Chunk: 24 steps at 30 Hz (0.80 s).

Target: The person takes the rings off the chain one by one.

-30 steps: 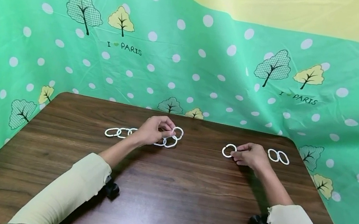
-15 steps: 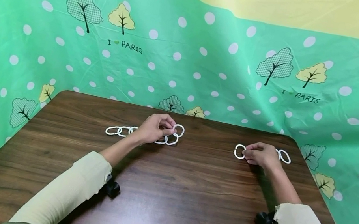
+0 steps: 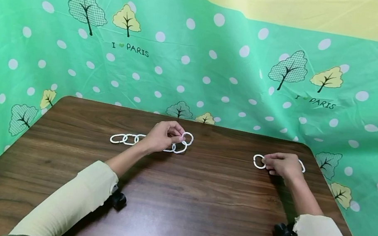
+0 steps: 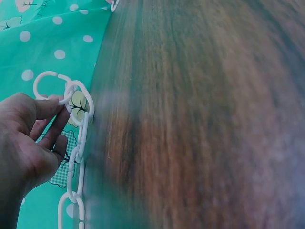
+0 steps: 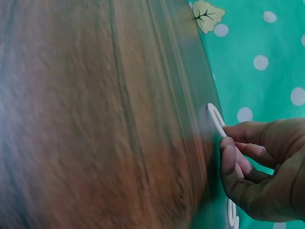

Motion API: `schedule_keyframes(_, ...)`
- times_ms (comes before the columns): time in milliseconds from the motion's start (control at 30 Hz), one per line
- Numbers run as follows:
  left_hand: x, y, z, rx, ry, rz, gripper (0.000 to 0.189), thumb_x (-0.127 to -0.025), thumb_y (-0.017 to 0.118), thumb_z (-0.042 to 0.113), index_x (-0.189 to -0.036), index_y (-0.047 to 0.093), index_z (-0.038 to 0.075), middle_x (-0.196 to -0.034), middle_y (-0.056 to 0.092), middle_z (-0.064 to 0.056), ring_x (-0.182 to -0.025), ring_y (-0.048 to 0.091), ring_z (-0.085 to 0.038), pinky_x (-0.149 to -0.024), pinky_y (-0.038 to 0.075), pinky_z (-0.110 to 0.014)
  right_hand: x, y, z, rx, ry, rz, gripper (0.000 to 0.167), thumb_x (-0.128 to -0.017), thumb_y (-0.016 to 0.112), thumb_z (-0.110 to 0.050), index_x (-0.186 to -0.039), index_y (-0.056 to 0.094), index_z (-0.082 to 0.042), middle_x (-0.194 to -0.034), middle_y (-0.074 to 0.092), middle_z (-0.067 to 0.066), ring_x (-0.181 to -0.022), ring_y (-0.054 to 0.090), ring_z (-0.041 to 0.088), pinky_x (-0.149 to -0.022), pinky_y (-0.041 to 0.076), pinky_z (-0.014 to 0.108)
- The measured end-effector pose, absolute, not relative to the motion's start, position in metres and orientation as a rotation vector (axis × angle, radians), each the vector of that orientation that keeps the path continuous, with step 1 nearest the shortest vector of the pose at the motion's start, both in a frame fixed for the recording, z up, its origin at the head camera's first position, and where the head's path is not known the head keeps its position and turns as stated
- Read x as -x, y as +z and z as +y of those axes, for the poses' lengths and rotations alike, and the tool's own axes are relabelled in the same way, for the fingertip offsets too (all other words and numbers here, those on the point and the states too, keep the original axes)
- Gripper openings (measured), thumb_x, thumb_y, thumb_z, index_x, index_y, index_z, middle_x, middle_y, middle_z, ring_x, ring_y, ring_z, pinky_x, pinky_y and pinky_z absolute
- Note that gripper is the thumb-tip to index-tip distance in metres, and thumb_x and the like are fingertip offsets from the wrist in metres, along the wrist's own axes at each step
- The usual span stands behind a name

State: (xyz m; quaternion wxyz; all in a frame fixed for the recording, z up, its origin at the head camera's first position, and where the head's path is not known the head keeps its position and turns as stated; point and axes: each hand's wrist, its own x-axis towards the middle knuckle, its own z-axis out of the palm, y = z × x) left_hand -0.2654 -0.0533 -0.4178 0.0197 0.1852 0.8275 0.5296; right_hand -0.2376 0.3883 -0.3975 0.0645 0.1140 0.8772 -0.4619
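My left hand (image 3: pixel 162 135) pinches the raised end link (image 4: pixel 46 73) of a white plastic chain between thumb and fingers. From that link the chain (image 4: pixel 84 136) hangs down to the table and runs off leftward, its middle hidden behind the hand in the head view. Over at the right, my right hand (image 3: pixel 285 165) holds a single white link (image 5: pixel 217 119) by thumb and forefinger, close over the tabletop. A small gap shows in that link's outline in the head view. Beyond the right hand lie other white links (image 3: pixel 303 166), mostly covered by it.
The dark wooden table (image 3: pixel 189 202) reaches back to a green polka-dot cloth (image 3: pixel 191 63) printed with trees, which hangs around it. Black wrist cameras sit under both sleeves, the right camera (image 3: pixel 282 232) low over the wood.
The right hand has moved rightward with its link, and now overlaps most of the links at the far right. The left hand keeps its pinch on the chain's end, nearly still.
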Motion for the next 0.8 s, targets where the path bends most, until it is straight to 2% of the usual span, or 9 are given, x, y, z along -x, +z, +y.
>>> schedule_keyframes(267, 0.263, -0.416, -0.052, -0.562, 1.658, 2.564, 0.016, -0.103, 0.079, 0.003, -0.118, 0.077, -0.002, -0.111, 0.084, -0.018, -0.107, 0.079, -0.028, -0.087, 0.054, -0.025, 0.240, -0.394, 0.403, -0.361, -1.344, 2.704, 0.039, -0.108, 0.074, -0.012, -0.137, 0.072, 0.014, -0.080, 0.079, -0.009, -0.074, 0.073, 0.001, -0.068, 0.066, 0.027)
schedule_keyframes(567, 0.262, -0.416, -0.050, -0.539, 1.661, 2.573, 0.014, -0.103, 0.080, 0.004, -0.116, 0.077, 0.000, -0.110, 0.084, -0.017, -0.104, 0.078, -0.024, -0.085, 0.054, -0.023, 0.242, -0.399, 0.424, -0.503, -1.316, 2.785, 0.032, -0.101, 0.081, -0.014, -0.124, 0.081, 0.009, -0.074, 0.078, -0.010, -0.068, 0.071, 0.001, -0.064, 0.064, 0.027)
schedule_keyframes(800, 0.261, -0.413, -0.048, -0.539, 1.653, 2.582, 0.014, -0.103, 0.081, 0.005, -0.116, 0.078, 0.001, -0.110, 0.085, -0.017, -0.104, 0.079, -0.024, -0.087, 0.055, -0.024, 0.242, -0.401, 0.434, -0.569, -1.305, 2.839, 0.031, -0.100, 0.082, -0.013, -0.122, 0.081, 0.009, -0.073, 0.077, -0.010, -0.066, 0.071, 0.005, -0.062, 0.064, 0.031)
